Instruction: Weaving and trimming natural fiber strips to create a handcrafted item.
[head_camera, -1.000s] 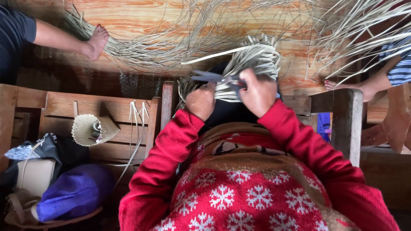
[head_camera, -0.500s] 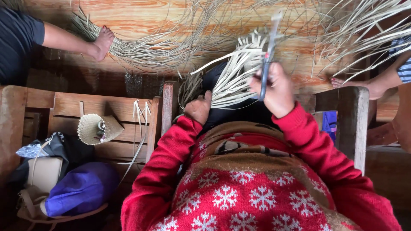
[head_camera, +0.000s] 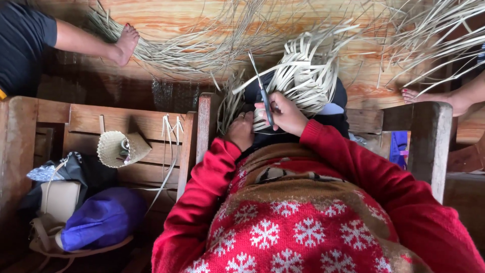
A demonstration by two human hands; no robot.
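Observation:
I sit in a red snowflake sweater with a half-woven piece of pale straw strips [head_camera: 303,76] on my lap. My right hand [head_camera: 284,114] grips a thin dark-handled blade or scissors [head_camera: 262,96] that points up and away, its tip among the strips. My left hand [head_camera: 240,130] holds the lower left edge of the woven strips, fingers closed on them. Loose strip ends fan out above both hands.
Loose straw [head_camera: 202,45] lies scattered over the wooden floor. Another person's foot [head_camera: 124,44] rests at upper left, a second foot [head_camera: 429,98] at right. A wooden chair [head_camera: 116,131] on my left bears a small woven basket [head_camera: 117,147], bags and a purple bundle [head_camera: 103,218].
My right hand, first low beside the left, lifted the tool up to the right, then came back down to the weave near my left hand. The view shifted slightly.

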